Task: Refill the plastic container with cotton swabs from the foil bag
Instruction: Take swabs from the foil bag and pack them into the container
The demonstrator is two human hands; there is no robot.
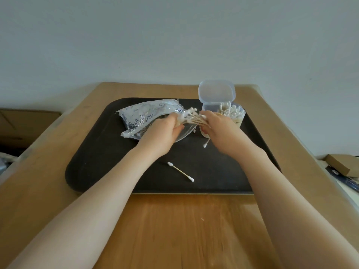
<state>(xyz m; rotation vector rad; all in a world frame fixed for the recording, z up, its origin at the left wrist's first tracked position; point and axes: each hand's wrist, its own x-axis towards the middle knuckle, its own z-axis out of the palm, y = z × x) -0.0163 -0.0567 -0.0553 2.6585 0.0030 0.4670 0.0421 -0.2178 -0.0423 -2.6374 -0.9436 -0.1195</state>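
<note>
A: Gripping a bundle of cotton swabs (191, 118) between them, both hands meet over the black tray (93, 164). The left hand (165, 131) is closed around the mouth of the foil bag (143, 117), pinning the bundle's sticks there; the right hand (217, 126) is curled shut on the same sticks (cotton tips fan out above the fingers).

B: And the plastic container (236, 115)?

A: Just behind the right hand, at the tray's far right corner. Its hinged lid (216, 92) stands open, and white swabs stand upright inside.

B: Any strays?

A: One loose swab (180, 171) lies on the tray nearer the person, between the forearms. Another hangs just below the right hand (blurred). The tray rests on a wooden surface (174, 230).
</note>
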